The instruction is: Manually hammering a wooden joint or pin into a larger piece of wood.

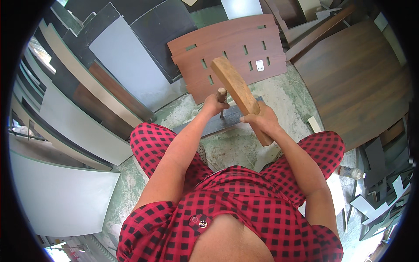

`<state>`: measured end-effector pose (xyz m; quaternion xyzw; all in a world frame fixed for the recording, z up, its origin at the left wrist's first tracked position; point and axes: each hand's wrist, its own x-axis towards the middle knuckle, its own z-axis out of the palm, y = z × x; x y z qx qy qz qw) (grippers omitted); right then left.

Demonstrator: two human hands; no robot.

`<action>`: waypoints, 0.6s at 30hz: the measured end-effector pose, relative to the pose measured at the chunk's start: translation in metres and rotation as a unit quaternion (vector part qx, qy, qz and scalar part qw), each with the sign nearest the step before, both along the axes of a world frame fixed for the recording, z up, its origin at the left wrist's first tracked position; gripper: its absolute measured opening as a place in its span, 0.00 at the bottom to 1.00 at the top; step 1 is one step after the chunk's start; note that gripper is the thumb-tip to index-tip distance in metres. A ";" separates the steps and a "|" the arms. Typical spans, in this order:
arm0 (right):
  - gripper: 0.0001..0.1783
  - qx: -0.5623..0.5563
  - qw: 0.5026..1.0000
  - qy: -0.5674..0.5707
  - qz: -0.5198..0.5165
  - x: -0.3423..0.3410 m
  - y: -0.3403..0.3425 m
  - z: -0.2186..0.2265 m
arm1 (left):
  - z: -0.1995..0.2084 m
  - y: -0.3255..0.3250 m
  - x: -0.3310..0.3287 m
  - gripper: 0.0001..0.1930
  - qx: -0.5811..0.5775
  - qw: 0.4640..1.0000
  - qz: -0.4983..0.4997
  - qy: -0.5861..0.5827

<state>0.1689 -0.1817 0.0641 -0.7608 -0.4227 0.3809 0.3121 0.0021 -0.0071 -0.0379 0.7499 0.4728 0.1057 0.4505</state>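
My left hand [211,105] is closed around the wooden handle of a chisel [222,94]. The chisel stands nearly upright, its thin blade pointing down onto a dark grey board [233,124] that lies low between my knees. In my right hand [265,120] is a long, squared wooden block [235,83], gripped near its lower part. The block is tilted, its upper end leaning left and away from me, to the right of the chisel handle and apart from it. Whether the chisel tip sits in a cut cannot be made out.
A reddish-brown panel [231,39] with several slots leans beyond the dark board. Pale panels [78,118] stand at the left, and a large dark wood panel [353,74] is at the right. Near my right knee lie a plastic bottle [350,172] and offcuts [375,207].
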 end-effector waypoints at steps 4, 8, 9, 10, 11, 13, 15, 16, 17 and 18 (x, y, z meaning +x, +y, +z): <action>0.42 -0.003 0.997 0.080 -0.021 0.002 0.004 -0.002 | 0.010 0.004 -0.005 0.21 0.015 0.998 -0.030 0.049; 0.32 0.012 0.995 0.084 -0.048 0.005 0.007 0.000 | 0.017 0.001 -0.002 0.25 0.027 0.999 -0.020 0.043; 0.32 0.022 0.996 0.066 -0.049 0.006 0.007 -0.001 | 0.018 0.000 -0.002 0.26 0.033 0.999 -0.023 0.026; 0.32 0.022 0.996 0.066 -0.049 0.005 0.007 -0.002 | 0.018 0.000 -0.003 0.27 0.039 0.999 -0.024 0.010; 0.32 0.026 0.997 0.057 -0.042 0.004 0.008 -0.002 | 0.015 0.001 -0.004 0.27 0.040 0.999 -0.024 0.010; 0.31 0.029 0.998 0.049 -0.035 0.003 0.008 -0.001 | 0.012 0.003 -0.003 0.27 0.023 0.999 -0.037 0.011; 0.31 0.030 0.997 0.058 -0.030 0.003 0.007 0.001 | 0.014 0.002 -0.002 0.27 0.019 0.999 -0.045 0.021; 0.31 0.030 0.997 0.058 -0.030 0.002 0.006 0.002 | 0.015 0.002 -0.001 0.27 0.017 0.998 -0.053 0.029; 0.32 0.036 0.998 0.049 -0.029 0.002 0.006 0.003 | 0.017 0.001 0.000 0.27 0.016 0.998 -0.054 0.029; 0.32 0.043 0.998 0.040 -0.027 0.002 0.005 0.004 | 0.018 0.000 0.001 0.26 0.017 0.998 -0.059 0.032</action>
